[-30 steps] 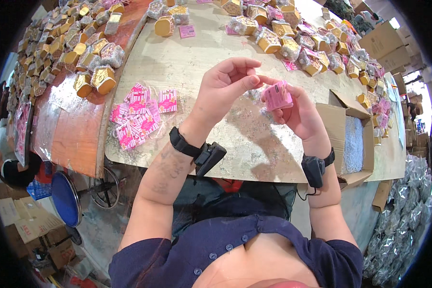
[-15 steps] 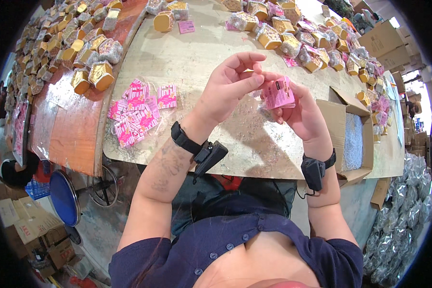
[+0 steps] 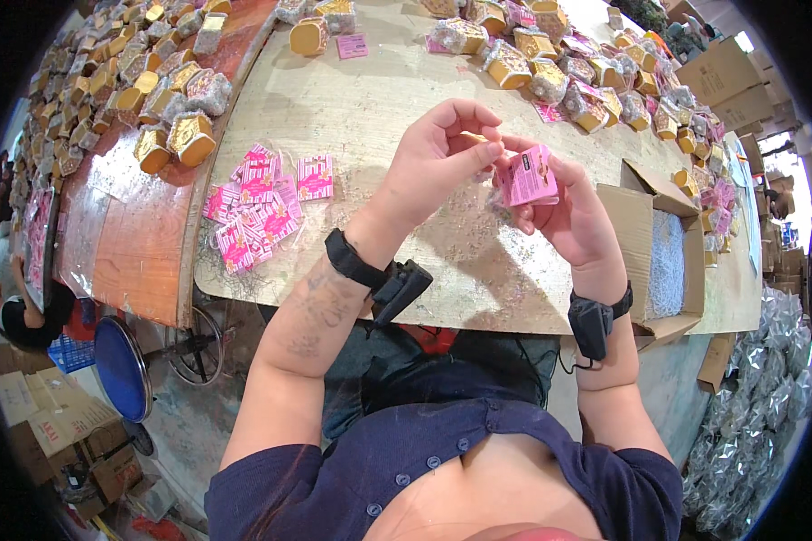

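Observation:
Several pink cards are held together in my right hand, thumb on the near side and fingers behind. My left hand is raised just left of the cards, its thumb and index finger pinched together by their left edge. What lies in that pinch, if anything, is too small to make out. Something clear and shiny shows below the cards by my right fingertips. On the table to the left lies a loose pile of pink-and-white patterned cards, with one card beside it.
Golden house-shaped pieces in bubble wrap crowd the table's far right; more cover the reddish table at left. A cardboard box with pale shredded filling stands right of my hand. Silvery bags and a blue stool are beside the table.
The cards in my right hand have tilted a little and shifted slightly right. My left hand has moved a touch to the right, still pinched. At far left a person's arm has come up.

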The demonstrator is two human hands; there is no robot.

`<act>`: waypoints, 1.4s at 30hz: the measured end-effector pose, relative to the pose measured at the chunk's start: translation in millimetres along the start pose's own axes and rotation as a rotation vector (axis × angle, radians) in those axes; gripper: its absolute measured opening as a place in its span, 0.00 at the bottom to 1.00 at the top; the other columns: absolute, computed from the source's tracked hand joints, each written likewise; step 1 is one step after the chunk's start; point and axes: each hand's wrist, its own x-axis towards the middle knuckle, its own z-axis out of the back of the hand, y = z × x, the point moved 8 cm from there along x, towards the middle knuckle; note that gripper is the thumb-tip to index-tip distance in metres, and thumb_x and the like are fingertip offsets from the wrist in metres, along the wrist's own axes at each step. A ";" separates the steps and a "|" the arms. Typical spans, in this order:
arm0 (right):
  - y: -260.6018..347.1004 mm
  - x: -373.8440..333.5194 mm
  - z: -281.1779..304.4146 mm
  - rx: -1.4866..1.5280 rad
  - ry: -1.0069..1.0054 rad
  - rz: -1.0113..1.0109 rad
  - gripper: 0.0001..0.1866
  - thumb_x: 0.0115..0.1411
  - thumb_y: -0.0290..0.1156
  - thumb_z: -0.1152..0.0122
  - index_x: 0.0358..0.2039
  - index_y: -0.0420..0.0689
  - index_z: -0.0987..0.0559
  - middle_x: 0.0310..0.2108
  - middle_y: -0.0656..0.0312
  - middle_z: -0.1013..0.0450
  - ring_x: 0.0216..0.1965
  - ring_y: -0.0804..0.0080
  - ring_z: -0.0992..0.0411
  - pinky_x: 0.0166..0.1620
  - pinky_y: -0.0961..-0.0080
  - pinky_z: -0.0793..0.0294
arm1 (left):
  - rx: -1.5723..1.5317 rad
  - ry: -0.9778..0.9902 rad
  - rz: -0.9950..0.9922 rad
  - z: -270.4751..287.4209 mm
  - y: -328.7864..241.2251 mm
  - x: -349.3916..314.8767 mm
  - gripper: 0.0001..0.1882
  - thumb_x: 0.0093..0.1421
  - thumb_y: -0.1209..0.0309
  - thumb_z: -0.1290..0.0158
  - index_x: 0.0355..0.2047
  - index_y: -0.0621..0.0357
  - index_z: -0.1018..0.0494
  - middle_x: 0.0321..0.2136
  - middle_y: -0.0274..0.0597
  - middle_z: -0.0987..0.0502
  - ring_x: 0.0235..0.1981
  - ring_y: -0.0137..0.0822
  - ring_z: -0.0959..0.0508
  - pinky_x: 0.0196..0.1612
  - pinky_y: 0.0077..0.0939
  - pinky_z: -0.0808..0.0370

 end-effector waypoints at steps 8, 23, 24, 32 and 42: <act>0.1 0.7 1.2 0.007 -0.018 0.000 0.29 0.67 0.48 0.50 0.59 0.40 0.30 0.40 0.61 0.23 0.29 0.79 0.26 0.27 0.82 0.27 | 0.152 0.037 0.004 -4.5 -6.1 -1.5 0.15 0.68 0.68 0.48 0.52 0.62 0.30 0.44 0.37 0.24 0.38 0.27 0.21 0.45 0.24 0.26; 6.9 28.8 -3.4 -0.198 0.045 -0.144 0.19 0.68 0.49 0.47 0.48 0.46 0.27 0.36 0.66 0.26 0.30 0.83 0.28 0.30 0.82 0.28 | 0.856 0.037 -0.333 -18.6 -23.1 -6.6 0.37 0.52 0.72 0.33 0.63 0.57 0.33 0.45 0.44 0.21 0.47 0.35 0.21 0.50 0.30 0.24; 12.1 32.2 -2.4 -0.198 0.048 -0.140 0.19 0.68 0.49 0.47 0.48 0.46 0.27 0.36 0.66 0.26 0.30 0.83 0.28 0.30 0.82 0.28 | 0.860 0.037 -0.335 -19.3 -23.2 -7.4 0.37 0.52 0.72 0.33 0.63 0.57 0.33 0.45 0.44 0.21 0.47 0.35 0.21 0.50 0.30 0.24; 128.8 111.6 204.1 -1.788 -0.650 0.271 0.32 0.67 0.53 0.50 0.59 0.40 0.31 0.51 0.44 0.27 0.54 0.47 0.29 0.55 0.58 0.30 | 0.848 0.026 -0.386 -21.7 -26.9 -3.9 0.21 0.58 0.75 0.39 0.53 0.56 0.25 0.43 0.41 0.24 0.40 0.29 0.22 0.45 0.24 0.22; 58.5 85.5 134.5 -1.785 -0.116 0.114 0.39 0.54 0.52 0.33 0.56 0.35 0.31 0.51 0.42 0.29 0.54 0.48 0.31 0.56 0.60 0.32 | 0.792 -0.058 -0.316 -12.3 -27.1 -3.7 0.19 0.58 0.76 0.40 0.51 0.55 0.23 0.43 0.40 0.24 0.41 0.28 0.22 0.46 0.23 0.21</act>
